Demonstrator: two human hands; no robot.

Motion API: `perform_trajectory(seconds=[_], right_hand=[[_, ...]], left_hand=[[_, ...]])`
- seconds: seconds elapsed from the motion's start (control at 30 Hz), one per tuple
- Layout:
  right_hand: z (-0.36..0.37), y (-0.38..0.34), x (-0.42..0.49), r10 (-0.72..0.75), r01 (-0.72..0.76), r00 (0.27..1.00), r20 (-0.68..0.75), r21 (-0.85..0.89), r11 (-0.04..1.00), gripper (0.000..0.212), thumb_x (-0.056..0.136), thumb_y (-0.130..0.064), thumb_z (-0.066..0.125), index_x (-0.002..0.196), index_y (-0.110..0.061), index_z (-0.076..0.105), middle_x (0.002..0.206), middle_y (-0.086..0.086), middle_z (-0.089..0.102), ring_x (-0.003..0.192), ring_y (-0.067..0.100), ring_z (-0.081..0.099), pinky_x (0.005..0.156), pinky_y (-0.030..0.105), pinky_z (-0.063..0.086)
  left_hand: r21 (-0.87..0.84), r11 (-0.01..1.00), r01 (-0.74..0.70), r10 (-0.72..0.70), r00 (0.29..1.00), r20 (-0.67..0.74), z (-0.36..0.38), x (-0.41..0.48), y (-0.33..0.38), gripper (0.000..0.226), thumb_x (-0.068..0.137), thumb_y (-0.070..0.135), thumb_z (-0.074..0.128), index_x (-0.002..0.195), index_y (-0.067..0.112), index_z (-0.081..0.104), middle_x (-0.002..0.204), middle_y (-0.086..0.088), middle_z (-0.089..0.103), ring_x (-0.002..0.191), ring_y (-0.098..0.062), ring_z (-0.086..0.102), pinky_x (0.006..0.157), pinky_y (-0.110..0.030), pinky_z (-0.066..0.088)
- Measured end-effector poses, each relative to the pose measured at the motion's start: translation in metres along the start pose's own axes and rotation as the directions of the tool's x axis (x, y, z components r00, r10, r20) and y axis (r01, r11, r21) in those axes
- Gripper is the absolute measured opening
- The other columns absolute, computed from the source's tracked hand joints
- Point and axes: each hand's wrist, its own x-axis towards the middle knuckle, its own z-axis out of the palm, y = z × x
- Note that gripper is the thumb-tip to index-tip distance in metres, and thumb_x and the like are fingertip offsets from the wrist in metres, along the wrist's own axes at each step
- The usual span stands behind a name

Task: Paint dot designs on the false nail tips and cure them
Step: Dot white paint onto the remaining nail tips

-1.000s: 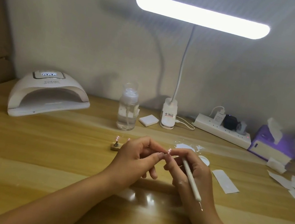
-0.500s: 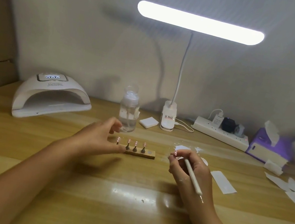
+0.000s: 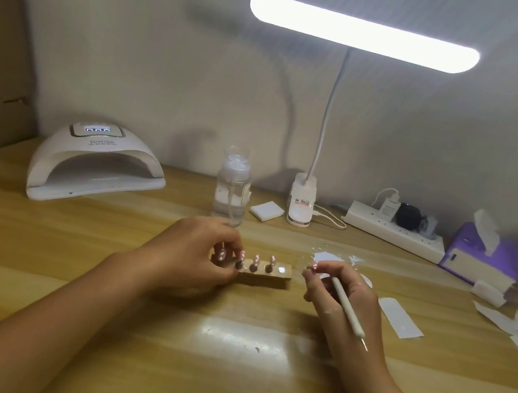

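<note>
So the right hand [image 3: 343, 298] is pinching one loose nail tip [image 3: 314, 267] at its fingertips, with a white pen [image 3: 347, 307] tucked across the same hand, metal point facing near. The left hand [image 3: 192, 254] has its fingers curled round the left end of the wooden holder [image 3: 271, 274], where the other nail tips [image 3: 256, 260] stand upright in a row. Farther back: curing lamp [image 3: 97, 164] far left, clear bottle [image 3: 232, 188] behind the holder, desk lamp [image 3: 363, 36] above. Paper scraps [image 3: 400, 318] lie on the right.
</note>
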Motion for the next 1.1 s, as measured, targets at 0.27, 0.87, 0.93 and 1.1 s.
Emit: perform_trajectory(seconds=[0.27,0.87,0.93,1.1], right_hand=[[0.002,-0.007,-0.005,-0.148,0.142,0.989,-0.023,-0.172,0.975,0.009,0.09,-0.015,0.072,0.087,-0.023,0.068,0.07,-0.009,0.067,0.065,0.009,0.063,0.058,0.027,0.051],[0.002,-0.004,-0.004,-0.143,0.135,0.989,-0.02,-0.221,0.966,0.018,0.088,-0.012,0.074,0.084,-0.028,0.067,0.072,-0.013,0.067,0.065,0.011,0.062,0.061,0.04,0.053],[0.003,-0.003,-0.004,-0.143,0.136,0.99,-0.018,-0.223,0.965,0.018,0.088,-0.012,0.073,0.084,-0.028,0.067,0.074,-0.015,0.067,0.066,0.011,0.062,0.061,0.04,0.053],[0.002,-0.002,-0.004,-0.133,0.126,0.991,-0.014,-0.244,0.961,0.017,0.088,-0.012,0.074,0.086,-0.028,0.068,0.071,-0.009,0.068,0.066,0.012,0.062,0.063,0.043,0.054]], left_hand=[[0.082,0.986,-0.142,0.147,0.987,-0.066,-0.002,-0.001,0.022,0.019,0.076,0.045,0.064,0.095,0.039,0.061,0.087,0.028,0.057,0.086,0.003,0.055,0.07,-0.015,0.041],[0.109,0.984,-0.14,0.153,0.981,-0.12,-0.002,0.0,0.023,0.022,0.071,0.05,0.06,0.091,0.04,0.06,0.085,0.031,0.059,0.082,0.006,0.057,0.075,-0.019,0.039],[0.106,0.984,-0.145,0.157,0.981,-0.116,-0.002,0.0,0.024,0.021,0.071,0.05,0.06,0.09,0.04,0.06,0.085,0.03,0.059,0.081,0.006,0.057,0.075,-0.019,0.039],[0.1,0.985,-0.139,0.151,0.982,-0.114,-0.002,-0.001,0.024,0.021,0.072,0.047,0.063,0.092,0.039,0.061,0.088,0.027,0.061,0.082,0.005,0.057,0.078,-0.022,0.044]])
